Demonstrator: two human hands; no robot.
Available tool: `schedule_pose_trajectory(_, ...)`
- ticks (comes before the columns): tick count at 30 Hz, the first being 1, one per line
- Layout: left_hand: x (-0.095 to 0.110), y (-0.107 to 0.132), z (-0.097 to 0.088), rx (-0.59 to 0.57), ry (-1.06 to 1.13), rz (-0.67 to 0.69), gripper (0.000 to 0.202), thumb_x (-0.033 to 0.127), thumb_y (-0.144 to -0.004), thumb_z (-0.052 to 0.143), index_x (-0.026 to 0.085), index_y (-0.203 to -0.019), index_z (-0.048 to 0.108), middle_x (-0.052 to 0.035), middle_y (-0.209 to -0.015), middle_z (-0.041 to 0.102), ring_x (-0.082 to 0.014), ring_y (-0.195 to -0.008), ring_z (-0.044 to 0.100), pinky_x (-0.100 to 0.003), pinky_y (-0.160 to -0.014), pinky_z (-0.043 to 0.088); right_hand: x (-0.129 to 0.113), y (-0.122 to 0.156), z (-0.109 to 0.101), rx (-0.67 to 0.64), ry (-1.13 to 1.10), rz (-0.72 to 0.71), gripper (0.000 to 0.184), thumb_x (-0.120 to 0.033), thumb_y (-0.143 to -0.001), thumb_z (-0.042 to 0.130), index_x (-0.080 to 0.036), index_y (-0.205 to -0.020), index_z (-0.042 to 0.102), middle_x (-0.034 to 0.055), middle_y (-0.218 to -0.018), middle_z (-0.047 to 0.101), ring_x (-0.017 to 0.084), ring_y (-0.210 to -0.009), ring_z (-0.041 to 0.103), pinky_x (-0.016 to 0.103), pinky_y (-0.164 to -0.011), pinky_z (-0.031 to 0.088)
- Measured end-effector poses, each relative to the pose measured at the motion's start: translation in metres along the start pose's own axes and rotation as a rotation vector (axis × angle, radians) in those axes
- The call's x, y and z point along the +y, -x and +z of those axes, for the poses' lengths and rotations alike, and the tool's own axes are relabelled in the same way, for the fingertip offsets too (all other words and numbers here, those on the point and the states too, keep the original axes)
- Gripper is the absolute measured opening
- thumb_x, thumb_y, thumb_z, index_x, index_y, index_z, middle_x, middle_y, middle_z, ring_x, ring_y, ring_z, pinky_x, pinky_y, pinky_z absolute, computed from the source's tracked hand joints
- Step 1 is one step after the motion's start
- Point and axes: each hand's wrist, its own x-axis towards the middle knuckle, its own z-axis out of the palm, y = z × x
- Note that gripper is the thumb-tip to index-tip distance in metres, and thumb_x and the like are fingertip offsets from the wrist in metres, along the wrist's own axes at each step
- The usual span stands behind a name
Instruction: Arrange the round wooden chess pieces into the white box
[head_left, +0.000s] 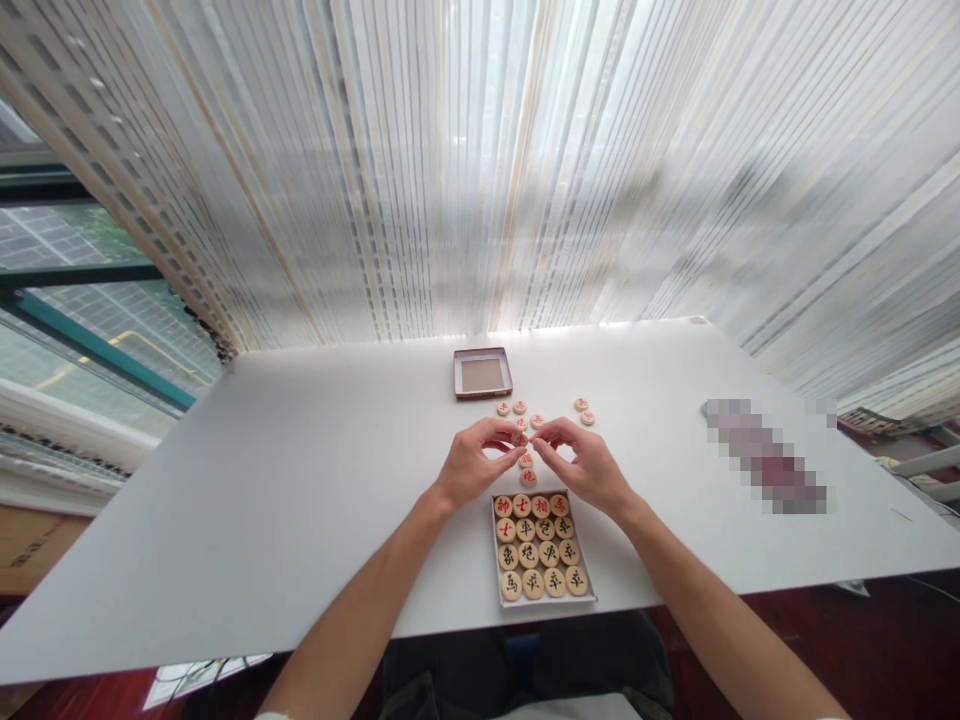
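My left hand (476, 458) pinches a round wooden xiangqi piece (519, 439) between thumb and fingers above the table. At the piece's right edge, the thumb and fingertips of my right hand (579, 462) close in a pinch on it; the exact contact is small and partly hidden. Below my hands lie two red-marked pieces, a red piece (526, 461) and another red piece (529, 478). Nearer to me, a shallow box (497, 560) holds rows of pieces, red-marked at the far end and black-marked in the nearer rows.
Beyond my hands lie several loose red pieces (520, 407), with two more pieces (588, 417) to the right. An open box lid (483, 396) rests farther back on the white table (300, 480). A blurred-out item (765, 457) is at the right. Striped curtains (480, 200) hang behind.
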Motion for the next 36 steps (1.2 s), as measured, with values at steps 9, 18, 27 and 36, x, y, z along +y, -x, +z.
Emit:
schedule_pose_trajectory(9, -0.003, 0.002, -0.001, -0.028, 0.065, -0.101, 0.034, 0.038, -0.082, 0.076, 0.016, -0.107, 0.07, -0.0069, -0.099, 0.076, -0.0202, -0.089, 0.074, -0.036, -0.086, 0.063, 0.005, 0.008, 0.008, 0.019, -0.014, -0.007, 0.015, -0.038, -0.095, 0.061, -0.023, -0.096, 0.064, 0.0044, -0.086, 0.071, 0.019, -0.076, 0.067, 0.035, -0.071, 0.058)
schedule_pose_trajectory(18, 0.004, 0.002, -0.002, -0.081, 0.079, -0.135, 0.031, 0.039, -0.084, 0.073, 0.015, -0.103, 0.075, -0.0082, -0.1, 0.077, -0.0215, -0.09, 0.075, -0.034, -0.086, 0.063, 0.006, 0.01, 0.008, 0.03, 0.02, -0.017, 0.012, -0.033, -0.094, 0.062, -0.022, -0.089, 0.064, 0.0028, -0.081, 0.069, 0.017, -0.072, 0.064, 0.032, -0.066, 0.054)
schedule_pose_trajectory(27, 0.002, 0.002, -0.002, -0.136, 0.076, -0.147, 0.031, 0.039, -0.088, 0.069, 0.015, -0.107, 0.073, -0.0085, -0.104, 0.076, -0.0209, -0.093, 0.074, -0.034, -0.089, 0.061, 0.014, 0.013, 0.008, 0.019, 0.032, -0.035, 0.013, -0.034, -0.093, 0.063, -0.022, -0.089, 0.064, 0.0037, -0.08, 0.068, 0.018, -0.073, 0.063, 0.033, -0.067, 0.057)
schedule_pose_trajectory(36, -0.002, 0.002, -0.002, -0.176, 0.05, -0.133, 0.03, 0.036, -0.087, 0.07, 0.016, -0.11, 0.07, -0.0084, -0.105, 0.074, -0.0176, -0.088, 0.072, -0.031, -0.085, 0.061, 0.012, 0.012, 0.009, 0.043, 0.049, -0.036, 0.016, -0.036, -0.094, 0.061, -0.022, -0.085, 0.062, 0.0031, -0.078, 0.067, 0.017, -0.07, 0.061, 0.032, -0.065, 0.055)
